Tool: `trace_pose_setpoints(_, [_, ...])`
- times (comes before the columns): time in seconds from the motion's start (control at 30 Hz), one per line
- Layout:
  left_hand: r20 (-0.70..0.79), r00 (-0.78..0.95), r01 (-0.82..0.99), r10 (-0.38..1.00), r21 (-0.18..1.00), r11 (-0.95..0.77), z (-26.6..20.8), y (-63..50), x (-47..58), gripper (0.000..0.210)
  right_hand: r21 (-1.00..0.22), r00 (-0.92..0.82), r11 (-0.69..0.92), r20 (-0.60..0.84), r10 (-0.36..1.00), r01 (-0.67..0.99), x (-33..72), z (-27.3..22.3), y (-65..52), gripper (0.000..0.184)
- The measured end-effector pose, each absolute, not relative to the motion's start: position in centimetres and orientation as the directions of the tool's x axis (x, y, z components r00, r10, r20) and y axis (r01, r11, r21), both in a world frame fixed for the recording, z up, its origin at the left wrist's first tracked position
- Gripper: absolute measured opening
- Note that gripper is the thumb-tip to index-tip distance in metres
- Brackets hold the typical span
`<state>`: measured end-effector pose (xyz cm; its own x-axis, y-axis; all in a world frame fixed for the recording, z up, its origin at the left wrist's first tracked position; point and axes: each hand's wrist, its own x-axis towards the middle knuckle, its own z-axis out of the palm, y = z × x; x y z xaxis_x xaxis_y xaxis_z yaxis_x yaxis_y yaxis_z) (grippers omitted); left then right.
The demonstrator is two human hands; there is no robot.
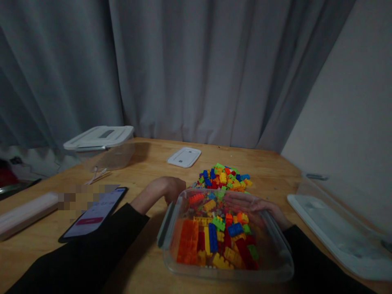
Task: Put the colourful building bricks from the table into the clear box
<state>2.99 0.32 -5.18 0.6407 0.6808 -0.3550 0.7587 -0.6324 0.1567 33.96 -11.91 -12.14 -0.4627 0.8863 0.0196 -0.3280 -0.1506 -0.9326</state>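
Clear tub (275,255) of bricks (213,239), right grip (255,204) flat, unclasped, left grip (176,188) too hidden to tell

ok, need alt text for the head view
A person's left hand and right hand are at the far side of a clear plastic box holding colourful toy bricks on a wooden table. Beyond it are a loose brick pile and a white lid. A phone and a lidded box sit left, another clear container right, grey curtains behind.
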Motion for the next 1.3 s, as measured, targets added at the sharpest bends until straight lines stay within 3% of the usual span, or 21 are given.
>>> trace_pose_setpoints(0.2, [-0.38,0.624,0.767,0.683,0.13,-0.628,-2.8,-0.1,2.2,0.004,-0.931,-0.458,-0.143,0.029,0.889,-0.335,33.9,-12.2,-11.9,0.062])
trace_pose_setpoints(0.33, [-0.288,0.619,0.783,0.731,0.147,-0.605,0.2,-1.2,0.2,0.017,-0.928,-0.484,-0.126,0.063,0.873,-0.349,34.0,-12.6,-11.7,0.062])
trace_pose_setpoints(0.53, [0.043,0.647,0.745,0.761,0.175,-0.644,3.3,-4.9,-0.4,0.017,-0.934,-0.515,-0.116,0.081,0.853,-0.339,34.5,-13.2,-11.2,0.065])
trace_pose_setpoints(0.6, [0.081,0.691,0.694,0.719,0.207,-0.69,3.6,-6.3,0.4,0.018,-0.935,-0.526,-0.118,0.081,0.846,-0.334,34.6,-13.3,-11.0,0.067])
trace_pose_setpoints(0.83, [-0.082,0.842,0.537,0.533,0.219,-0.815,1.2,-8.8,3.9,0.014,-0.933,-0.506,-0.118,0.076,0.859,-0.339,34.4,-13.2,-11.3,0.067])
trace_pose_setpoints(0.93, [-0.086,0.852,0.523,0.516,0.164,-0.837,-0.4,-9.2,4.9,0.016,-0.933,-0.481,-0.117,0.066,0.875,-0.34,34.2,-13.1,-11.5,0.065])
trace_pose_setpoints(1.3, [-0.087,0.885,0.466,0.458,0.201,-0.862,-4.3,-8.6,6.0,0.023,-0.942,-0.49,-0.102,0.073,0.869,-0.32,34.6,-13.5,-11.1,0.064])
